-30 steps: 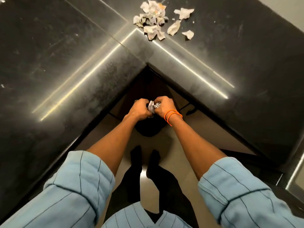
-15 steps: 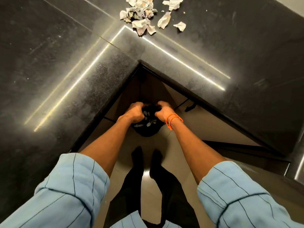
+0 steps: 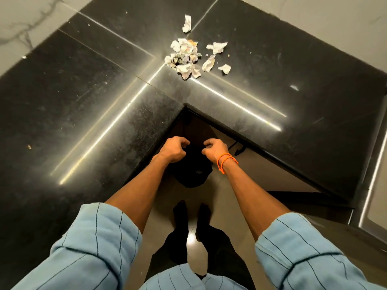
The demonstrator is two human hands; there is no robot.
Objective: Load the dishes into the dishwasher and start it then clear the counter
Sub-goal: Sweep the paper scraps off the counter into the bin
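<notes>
A pile of crumpled paper scraps (image 3: 185,57) lies on the black L-shaped counter (image 3: 83,101) near its inner corner, with a few loose bits to its right and one scrap (image 3: 187,23) farther back. Down on the floor, in the corner below the counter edge, stands a black bin (image 3: 193,174). My left hand (image 3: 174,149) and my right hand (image 3: 215,148) hover side by side over the bin's rim. Both have curled fingers, and I see nothing in them. An orange band circles my right wrist.
A small white scrap (image 3: 294,87) lies alone on the right stretch of counter. Cabinet fronts with a dark handle (image 3: 238,148) run under the counter. My feet (image 3: 191,216) stand on the tiled floor just behind the bin.
A second ago both hands held a wad of crumpled paper over the bin. The wad dropped into the bin, and the hands have since moved slightly apart with nothing in them.
</notes>
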